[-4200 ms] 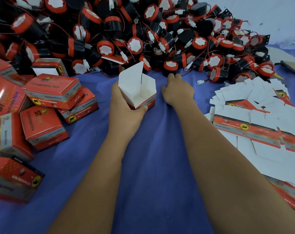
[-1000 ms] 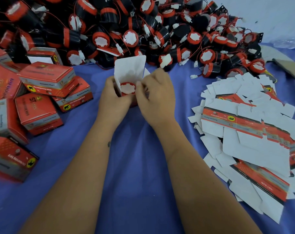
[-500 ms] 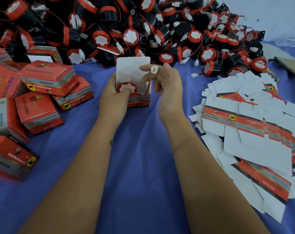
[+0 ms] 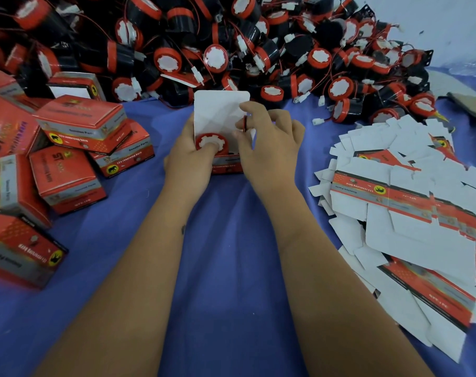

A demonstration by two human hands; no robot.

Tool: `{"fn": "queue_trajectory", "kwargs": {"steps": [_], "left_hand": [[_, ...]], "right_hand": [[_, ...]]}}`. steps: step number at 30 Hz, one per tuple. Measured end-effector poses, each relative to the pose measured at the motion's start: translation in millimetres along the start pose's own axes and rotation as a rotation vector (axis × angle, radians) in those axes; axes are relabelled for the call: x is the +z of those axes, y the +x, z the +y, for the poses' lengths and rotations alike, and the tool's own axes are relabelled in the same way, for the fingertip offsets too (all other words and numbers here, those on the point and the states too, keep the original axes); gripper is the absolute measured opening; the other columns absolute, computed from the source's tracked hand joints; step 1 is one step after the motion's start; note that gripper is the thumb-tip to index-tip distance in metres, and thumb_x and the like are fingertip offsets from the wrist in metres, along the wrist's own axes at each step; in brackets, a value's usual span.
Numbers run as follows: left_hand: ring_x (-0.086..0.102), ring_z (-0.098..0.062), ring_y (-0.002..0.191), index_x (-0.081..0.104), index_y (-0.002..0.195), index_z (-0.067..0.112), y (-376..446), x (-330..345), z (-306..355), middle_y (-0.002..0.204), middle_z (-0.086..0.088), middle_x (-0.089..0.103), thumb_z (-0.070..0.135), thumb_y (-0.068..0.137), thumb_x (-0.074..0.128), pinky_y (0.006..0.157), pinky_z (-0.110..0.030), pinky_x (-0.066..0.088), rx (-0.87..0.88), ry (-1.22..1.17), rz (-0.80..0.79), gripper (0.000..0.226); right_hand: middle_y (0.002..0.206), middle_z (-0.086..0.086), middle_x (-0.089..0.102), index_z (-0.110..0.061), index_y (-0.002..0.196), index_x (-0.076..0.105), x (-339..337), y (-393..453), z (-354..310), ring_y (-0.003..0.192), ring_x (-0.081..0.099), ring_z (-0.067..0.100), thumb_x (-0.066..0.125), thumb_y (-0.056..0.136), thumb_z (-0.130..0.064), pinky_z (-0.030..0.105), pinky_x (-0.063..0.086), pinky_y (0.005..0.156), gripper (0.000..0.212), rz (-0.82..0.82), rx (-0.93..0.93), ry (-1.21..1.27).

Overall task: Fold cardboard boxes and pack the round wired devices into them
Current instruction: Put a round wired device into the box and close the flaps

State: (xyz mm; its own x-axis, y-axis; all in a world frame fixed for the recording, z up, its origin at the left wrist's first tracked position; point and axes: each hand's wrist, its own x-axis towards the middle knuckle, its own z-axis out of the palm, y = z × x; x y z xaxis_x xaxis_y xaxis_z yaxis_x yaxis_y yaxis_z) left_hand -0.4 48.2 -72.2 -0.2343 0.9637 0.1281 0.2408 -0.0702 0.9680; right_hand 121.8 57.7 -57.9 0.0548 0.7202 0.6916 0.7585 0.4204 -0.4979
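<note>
On the blue cloth (image 4: 231,268), both hands — left (image 4: 189,161), right (image 4: 269,148) — gripping an open box (image 4: 226,165) labelled "12v reversing horn"

A packing workshop: a table (image 4: 231,268) under blue cloth carries a big heap of identical red-and-black wired devices (image 4: 217,44), a stack of closed red boxes (image 4: 76,123) on the left, and flat unfolded cartons (image 4: 411,213) on the right

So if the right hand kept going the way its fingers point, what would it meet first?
Probably the raised white flap of the open box: the right hand points left toward it, fingertips already at its edge, though depth is unclear.
</note>
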Motion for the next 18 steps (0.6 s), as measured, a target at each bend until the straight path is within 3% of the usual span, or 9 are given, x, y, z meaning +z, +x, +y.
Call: {"fn": "queue_trajectory", "kwargs": {"steps": [3,6,9,14,18], "left_hand": [[0.059,-0.012,0.115,0.049,0.139,0.037,-1.4,0.4,0.6,0.124,0.014,0.064,0.022,0.095,0.054,0.102,-0.043,0.048,0.014,0.024,0.013,0.047],[0.059,-0.014,0.116,0.049,0.137,0.037,-1.7,0.5,1.0,0.122,0.013,0.063,0.023,0.094,0.055,0.103,-0.044,0.047,0.009,0.036,0.025,0.045],[0.059,-0.015,0.116,0.050,0.133,0.038,-1.7,0.1,1.1,0.120,0.013,0.064,0.027,0.091,0.055,0.104,-0.045,0.047,0.001,0.041,0.022,0.043],[0.059,-0.015,0.115,0.049,0.130,0.038,-0.9,0.6,0.3,0.117,0.015,0.062,0.026,0.095,0.056,0.103,-0.044,0.047,-0.012,0.048,0.025,0.039],[0.059,-0.012,0.113,0.050,0.132,0.036,-1.1,0.5,0.1,0.111,0.018,0.062,0.026,0.094,0.057,0.103,-0.043,0.047,-0.008,0.057,0.033,0.040]], "right_hand": [[0.075,-0.017,0.035,-0.013,0.110,0.068,-1.1,-0.8,-1.9,0.091,0.030,0.014,0.078,0.069,-0.006,0.049,0.049,0.083,0.042,0.114,-0.070,-0.058],[0.086,-0.006,0.055,-0.013,0.116,0.065,-1.2,-1.1,-0.1,0.099,0.035,0.013,0.073,0.074,-0.006,0.046,0.037,0.093,0.043,0.043,-0.092,-0.086],[0.094,-0.006,0.068,-0.016,0.112,0.063,-2.8,1.6,3.6,0.114,0.048,0.017,0.059,0.087,-0.014,0.036,0.019,0.098,0.026,-0.045,-0.171,-0.185],[0.075,-0.001,0.068,-0.014,0.083,0.073,-2.7,1.6,-0.8,0.095,0.062,0.027,0.067,0.082,-0.015,0.037,0.021,0.091,0.006,0.057,-0.257,-0.351],[0.097,0.004,0.065,-0.016,0.073,0.075,-1.4,2.1,-2.1,0.096,0.059,0.031,0.071,0.077,-0.017,0.036,0.027,0.085,0.005,0.060,-0.205,-0.356]]}}
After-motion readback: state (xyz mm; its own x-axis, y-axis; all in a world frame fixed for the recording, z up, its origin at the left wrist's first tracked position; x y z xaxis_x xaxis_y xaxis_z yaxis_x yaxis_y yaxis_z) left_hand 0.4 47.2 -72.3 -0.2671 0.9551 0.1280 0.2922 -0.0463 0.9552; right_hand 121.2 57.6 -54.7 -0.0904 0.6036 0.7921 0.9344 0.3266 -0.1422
